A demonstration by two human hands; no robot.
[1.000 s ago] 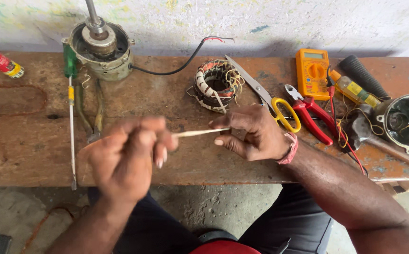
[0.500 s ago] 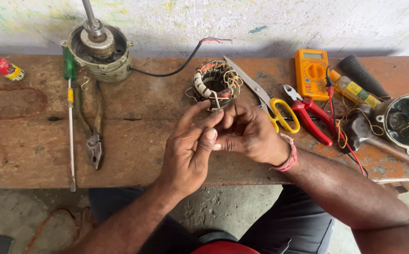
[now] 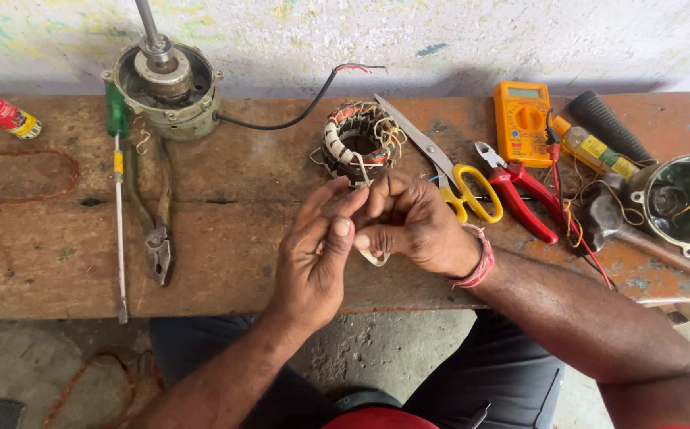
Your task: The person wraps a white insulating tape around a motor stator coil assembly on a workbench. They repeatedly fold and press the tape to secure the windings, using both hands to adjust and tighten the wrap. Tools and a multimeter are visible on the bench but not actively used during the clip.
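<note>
Both hands meet in the middle of the view, above the front half of the worn reddish-brown wooden workbench (image 3: 226, 238). The left hand (image 3: 313, 254) comes up from the lower left; its forearm rises diagonally and the back of the hand faces the camera. Its thumb and first fingers are pressed together at the tips, closed on a thin pale strip of sleeve or tape (image 3: 373, 257). The right hand (image 3: 412, 226) comes from the lower right with the wrist bent inward, and a pink thread band sits around this wrist. Its fingers are curled and closed on the same pale strip, so the fingertips of both hands touch each other. Only a small loop of the strip shows below the fingers; the rest is hidden, and I cannot tell its full length.

Just behind the hands lies a round stator coil with copper wire and white and red bindings (image 3: 358, 139). Right of it are scissors with yellow handles (image 3: 452, 179), red-handled pliers (image 3: 520, 187) and an orange multimeter (image 3: 524, 119). On the left lie grey pliers (image 3: 154, 214), a long screwdriver with green handle (image 3: 117, 183) and a round metal motor housing with a shaft (image 3: 166, 83)
</note>
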